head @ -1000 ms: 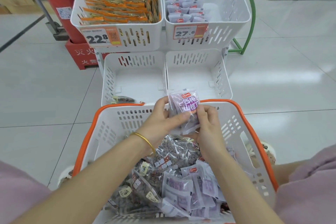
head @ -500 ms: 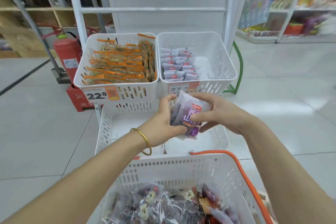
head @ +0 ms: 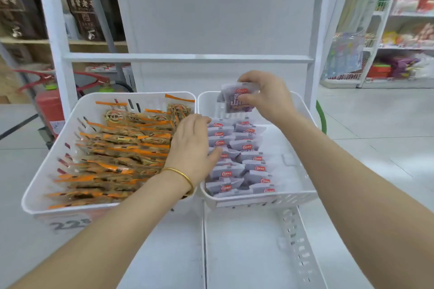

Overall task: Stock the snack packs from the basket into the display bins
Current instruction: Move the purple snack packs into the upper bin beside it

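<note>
while the right hand (head: 265, 98) pinches it between thumb and curled fingers, the purple snack pack (head: 236, 101) hangs upright in the air over the far end of the right display bin (head: 258, 198), its printed face toward the camera. below that hand and nearer the person, the bin holds rows of matching purple packs (head: 239, 162), standing on edge in two columns with red logos showing; they take up the bin's left and middle parts. the left hand (head: 191, 145) lies palm down at this bin's left edge, fingers straight and relaxed, holding nothing; its fingertips reach the far packs and its thumb touches a pack midway along the rows. a gold bangle (head: 180, 175) circles the left wrist. just left of the left hand, right beside the first bin, sits the left display bin (head: 47, 171), packed with orange-edged packs (head: 122, 148) lying overlapped. a blurred price label (head: 68, 224) showing 22 is on its near wall. under both forearms lie two lower white bins (head: 246, 253). beyond the left hand, past the left bin, a red fire extinguisher (head: 50, 110) stands on the floor. far off to the right of the right hand, blurred store shelves (head: 404, 30) hold coloured goods.
</note>
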Demonstrator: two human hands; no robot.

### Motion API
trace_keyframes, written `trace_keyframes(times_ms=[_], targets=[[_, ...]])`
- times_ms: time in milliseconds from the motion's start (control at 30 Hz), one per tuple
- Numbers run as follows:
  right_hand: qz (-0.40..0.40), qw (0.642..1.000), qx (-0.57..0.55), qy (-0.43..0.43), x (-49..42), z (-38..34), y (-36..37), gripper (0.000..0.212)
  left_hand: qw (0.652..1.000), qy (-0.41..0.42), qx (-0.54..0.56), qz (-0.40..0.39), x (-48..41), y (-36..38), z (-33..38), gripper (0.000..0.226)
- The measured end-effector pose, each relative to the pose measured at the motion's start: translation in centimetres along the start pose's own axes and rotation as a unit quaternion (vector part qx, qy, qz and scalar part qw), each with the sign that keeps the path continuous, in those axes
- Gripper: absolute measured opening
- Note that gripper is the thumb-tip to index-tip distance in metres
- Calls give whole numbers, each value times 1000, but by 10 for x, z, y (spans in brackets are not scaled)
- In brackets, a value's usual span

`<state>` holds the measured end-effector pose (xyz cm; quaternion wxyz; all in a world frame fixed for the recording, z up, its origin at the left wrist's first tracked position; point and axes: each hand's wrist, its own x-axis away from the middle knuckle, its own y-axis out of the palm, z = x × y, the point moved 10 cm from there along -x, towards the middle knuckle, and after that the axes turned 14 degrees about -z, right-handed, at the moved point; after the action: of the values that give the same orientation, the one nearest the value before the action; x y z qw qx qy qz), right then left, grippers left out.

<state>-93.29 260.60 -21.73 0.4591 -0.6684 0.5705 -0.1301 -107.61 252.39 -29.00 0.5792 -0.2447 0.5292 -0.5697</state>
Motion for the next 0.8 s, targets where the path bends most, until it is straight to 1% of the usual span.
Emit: trace_keyframes(times_ms=[67, 100, 200, 300, 367, 400, 500, 567, 667, 733, 800], targets=[[-22, 999, 39, 3, -28, 5, 13, 32, 1000, 5, -17, 3, -9, 3, -4, 57], [-38, 999, 36, 1, -38, 7, 20, 31, 1000, 7, -23, 3, -12, 5, -6, 57], [-107, 994, -25, -23, -54, 8, 45, 22, 999, 11, -34, 14, -15, 11, -9, 56], [-129, 991, -35, -32, -59, 8, 53, 21, 999, 17, -26, 23, -16, 15, -10, 54], [-108, 992, -58, -37, -58, 12, 47, 21, 999, 19, -27, 29, -17, 16, -10, 53], [-87, 991, -99, -37, -55, 16, 40, 20, 999, 20, -30, 30, -17, 16, -10, 52], [10, 971, -236, -29, -41, 38, 14, 20, 999, 20, -30, 24, -20, 18, -11, 53], [69, 960, -270, -21, -31, 56, -2, 22, 999, 22, -29, 25, -20, 18, -11, 53], [109, 962, -250, 1, -17, 81, -11, 23, 999, 17, -29, 25, -21, 18, -10, 51], [108, 968, -223, 30, -15, 100, -6, 22, 999, 12, -26, 24, -23, 18, -9, 51], [87, 978, -180, 52, -18, 111, 7, 20, 1000, 8, -24, 18, -25, 18, -7, 51]])
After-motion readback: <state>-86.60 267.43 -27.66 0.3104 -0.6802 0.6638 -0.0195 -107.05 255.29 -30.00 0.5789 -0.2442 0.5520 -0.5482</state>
